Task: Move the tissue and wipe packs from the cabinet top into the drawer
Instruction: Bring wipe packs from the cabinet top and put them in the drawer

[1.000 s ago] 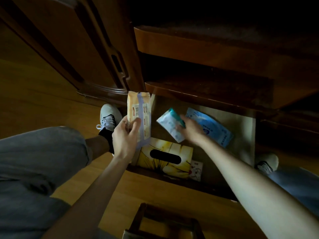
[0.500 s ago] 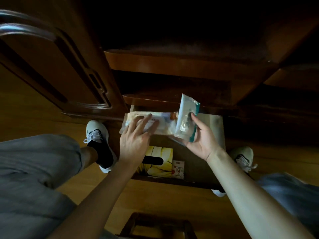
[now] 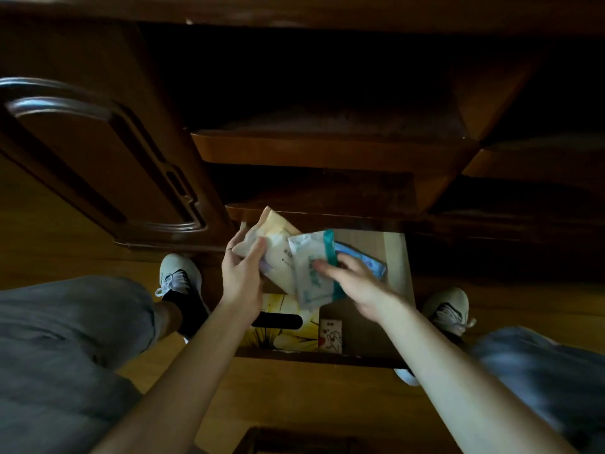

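Observation:
An open wooden drawer [image 3: 397, 273] sits low in front of me. My left hand [image 3: 242, 276] grips a pale yellow tissue pack [image 3: 278, 231] above the drawer's back left. My right hand [image 3: 353, 283] holds a white wipe pack with a teal strip [image 3: 311, 267], overlapping the yellow pack. In the drawer lie a yellow tissue box with a dark slot [image 3: 284, 326], a small white pack with red print [image 3: 330, 335] and a blue pack [image 3: 366, 263], partly hidden by my right hand.
A dark cabinet door [image 3: 98, 165] stands open at the left. Stepped wooden shelves [image 3: 327, 149] overhang the drawer. My shoes [image 3: 178, 273] rest on the wooden floor at both sides. A dark wooden object [image 3: 294, 440] shows at the bottom edge.
Both hands lifted their packs above the drawer and brought them together; they are now lower again and overlapping. The view tilted up toward the shelves.

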A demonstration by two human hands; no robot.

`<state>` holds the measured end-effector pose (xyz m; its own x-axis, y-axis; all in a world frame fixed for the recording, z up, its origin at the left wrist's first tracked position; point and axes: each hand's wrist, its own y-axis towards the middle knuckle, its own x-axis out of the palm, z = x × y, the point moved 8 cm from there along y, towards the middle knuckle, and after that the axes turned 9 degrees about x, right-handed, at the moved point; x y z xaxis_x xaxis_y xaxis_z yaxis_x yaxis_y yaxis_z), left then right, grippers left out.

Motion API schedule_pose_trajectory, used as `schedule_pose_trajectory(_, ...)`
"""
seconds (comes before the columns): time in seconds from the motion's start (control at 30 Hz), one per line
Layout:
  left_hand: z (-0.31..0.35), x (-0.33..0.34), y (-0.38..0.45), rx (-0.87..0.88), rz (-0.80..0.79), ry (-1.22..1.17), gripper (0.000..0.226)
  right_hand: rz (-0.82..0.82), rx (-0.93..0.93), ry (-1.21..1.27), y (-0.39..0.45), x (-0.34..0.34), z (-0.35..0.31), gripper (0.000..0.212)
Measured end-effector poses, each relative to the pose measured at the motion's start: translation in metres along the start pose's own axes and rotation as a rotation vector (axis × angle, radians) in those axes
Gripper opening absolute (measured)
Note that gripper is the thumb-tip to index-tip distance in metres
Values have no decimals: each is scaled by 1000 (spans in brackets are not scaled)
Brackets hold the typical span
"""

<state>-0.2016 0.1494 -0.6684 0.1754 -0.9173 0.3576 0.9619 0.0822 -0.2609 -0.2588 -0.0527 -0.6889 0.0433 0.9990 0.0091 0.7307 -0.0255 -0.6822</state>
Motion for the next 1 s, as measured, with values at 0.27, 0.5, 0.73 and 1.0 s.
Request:
schedule_pose_trajectory(0.27,-24,36,-14,-85,-180,174,40,-151,20,-215,1,-7,-2,56)
schedule_pose_trajectory(0.5,-22,15,-4,126,-100,834,72,54,91,-233,30,-57,18,34)
schedule_pose_trajectory(0.73,-42,-61,31,164,-129,1333,70,311,112,-772,112,-97,23,59)
schedule_pose_trajectory(1.0,-93,-108,30,-71,-218,1262,78,282,177,-1020,190,-77,40,63)
